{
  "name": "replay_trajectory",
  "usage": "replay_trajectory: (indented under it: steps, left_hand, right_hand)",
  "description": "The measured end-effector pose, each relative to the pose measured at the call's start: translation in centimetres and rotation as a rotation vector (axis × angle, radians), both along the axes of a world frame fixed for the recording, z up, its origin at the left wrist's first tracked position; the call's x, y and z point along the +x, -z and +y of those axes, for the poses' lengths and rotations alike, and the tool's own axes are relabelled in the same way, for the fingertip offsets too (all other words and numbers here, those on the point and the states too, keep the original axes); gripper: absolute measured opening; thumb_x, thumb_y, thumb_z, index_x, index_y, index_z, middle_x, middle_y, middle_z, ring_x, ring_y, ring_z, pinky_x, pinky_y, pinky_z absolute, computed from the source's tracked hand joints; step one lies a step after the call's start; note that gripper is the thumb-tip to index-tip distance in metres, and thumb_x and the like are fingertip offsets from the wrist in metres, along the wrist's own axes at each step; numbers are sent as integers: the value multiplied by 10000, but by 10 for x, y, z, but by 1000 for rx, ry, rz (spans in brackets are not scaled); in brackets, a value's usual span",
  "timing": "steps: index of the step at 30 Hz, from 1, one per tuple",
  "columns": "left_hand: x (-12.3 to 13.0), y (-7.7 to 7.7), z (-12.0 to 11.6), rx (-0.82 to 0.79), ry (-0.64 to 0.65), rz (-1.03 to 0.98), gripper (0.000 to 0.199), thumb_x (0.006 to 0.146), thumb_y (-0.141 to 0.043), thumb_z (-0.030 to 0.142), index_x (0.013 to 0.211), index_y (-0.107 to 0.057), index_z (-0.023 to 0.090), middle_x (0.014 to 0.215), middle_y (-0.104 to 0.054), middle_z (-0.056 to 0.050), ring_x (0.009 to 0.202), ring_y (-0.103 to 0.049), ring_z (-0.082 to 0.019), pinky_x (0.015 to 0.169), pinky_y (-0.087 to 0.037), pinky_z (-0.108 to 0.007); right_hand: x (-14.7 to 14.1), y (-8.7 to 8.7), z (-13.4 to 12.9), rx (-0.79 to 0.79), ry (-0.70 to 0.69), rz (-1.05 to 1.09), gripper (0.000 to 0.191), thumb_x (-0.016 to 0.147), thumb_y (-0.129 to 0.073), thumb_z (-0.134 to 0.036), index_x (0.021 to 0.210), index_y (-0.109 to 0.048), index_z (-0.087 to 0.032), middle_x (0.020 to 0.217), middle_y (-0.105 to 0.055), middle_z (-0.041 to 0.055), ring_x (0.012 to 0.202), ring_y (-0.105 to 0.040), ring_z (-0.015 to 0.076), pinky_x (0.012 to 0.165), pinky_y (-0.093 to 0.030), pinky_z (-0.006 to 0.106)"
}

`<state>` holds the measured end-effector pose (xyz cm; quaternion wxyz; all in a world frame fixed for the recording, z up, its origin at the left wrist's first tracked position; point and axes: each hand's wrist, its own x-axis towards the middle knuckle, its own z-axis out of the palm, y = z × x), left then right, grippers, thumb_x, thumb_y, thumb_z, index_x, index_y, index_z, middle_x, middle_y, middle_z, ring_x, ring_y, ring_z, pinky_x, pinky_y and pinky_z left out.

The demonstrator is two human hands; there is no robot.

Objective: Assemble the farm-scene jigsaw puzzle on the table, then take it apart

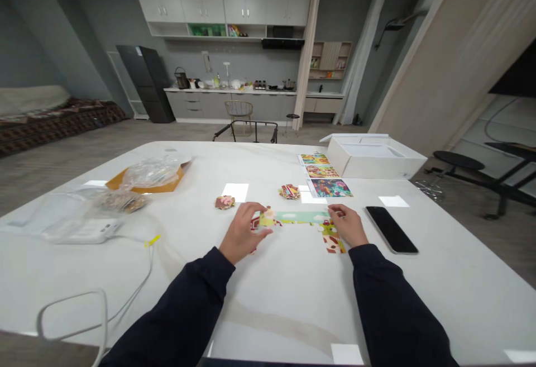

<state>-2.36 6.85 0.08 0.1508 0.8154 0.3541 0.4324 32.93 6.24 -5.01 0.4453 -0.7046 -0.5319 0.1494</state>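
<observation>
A partly joined jigsaw puzzle (298,217) lies on the white table, with a pale blue strip along its far side and sections running down at left and right. Between the thumb and fingers of my left hand (245,232) is a yellow-green puzzle piece (267,219), over the puzzle's left part. That hand hides some of the pieces below. My right hand (348,225) grips the far right corner of the puzzle with its fingertips. Beyond the puzzle are a small pile of pieces (289,191) and another pile of pieces (225,202).
Picture cards (333,188) lie beside an open white box (372,155). A black phone (391,229) rests at right. At left are plastic bags (153,171) on an orange-yellow tray (173,181), a white power strip (90,232) and a cable (140,286).
</observation>
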Motion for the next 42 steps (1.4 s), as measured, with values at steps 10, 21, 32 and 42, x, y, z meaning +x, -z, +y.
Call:
replay_trajectory:
  steps: [10, 21, 32, 42]
  left_hand:
    - [114, 21, -60, -245, 193, 6, 489, 658, -930, 162, 1023, -611, 224, 1096, -630, -43, 1061, -591, -259, 938, -505, -423]
    - [127, 34, -49, -252, 117, 143, 374, 705, -923, 295, 1022, -732, 242, 1090, -633, -57, 1052, -588, -276, 945, -469, -460]
    - [116, 23, -52, -312, 124, 182, 555, 673, -920, 207, 1125, -597, 234, 1151, -645, -45, 1092, -555, -277, 978, -447, -433]
    - [86, 1, -52, -385, 143, 360, 605, 652, -928, 234, 1152, -587, 249, 1163, -642, -52, 1119, -535, -312, 972, -428, -459]
  right_hand:
    - [-4, 2, 1, 21, 6, 0, 269, 819, -613, -370, 975, -741, -193, 889, -761, 50, 696, -626, 179, 726, -531, 330]
    - [-14, 7, 0, 82, -7, -197, 243, 796, -727, -307, 1016, -709, -205, 1017, -705, 43, 764, -580, 182, 828, -520, 355]
    - [-9, 9, 1, 83, -18, -167, 227, 812, -710, -319, 1013, -705, -213, 1010, -707, 47, 751, -602, 181, 799, -534, 354]
    - [-7, 8, -1, 84, -23, -172, 245, 829, -682, -357, 1018, -700, -201, 1011, -708, 59, 766, -611, 183, 819, -545, 369]
